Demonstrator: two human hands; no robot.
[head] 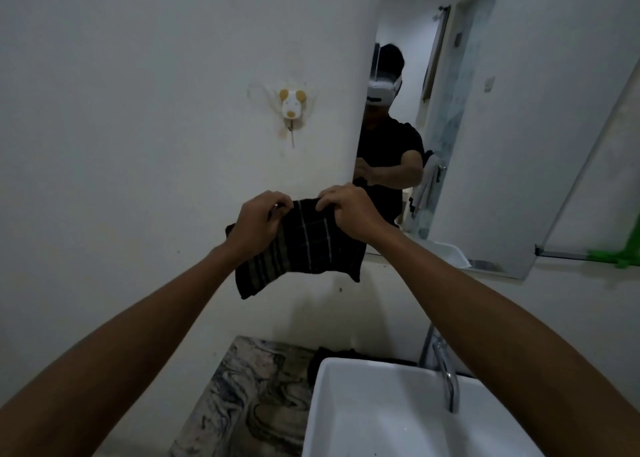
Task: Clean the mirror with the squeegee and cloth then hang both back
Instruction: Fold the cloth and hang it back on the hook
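Observation:
A dark cloth [304,248] with pale stripes hangs in the air in front of the white wall, held by its top edge. My left hand [259,222] pinches the top left part and my right hand [349,210] pinches the top right part. Above the cloth, a small dog-shaped wall hook [293,108] is stuck to the wall. The mirror [485,127] is mounted to the right and shows a person's reflection. A green object [616,254], perhaps the squeegee, sits at the far right edge beside the mirror.
A white sink [398,418] with a chrome tap [446,377] stands below at the right. A marbled counter [249,397] lies left of it, with a dark item [329,356] behind the sink's corner.

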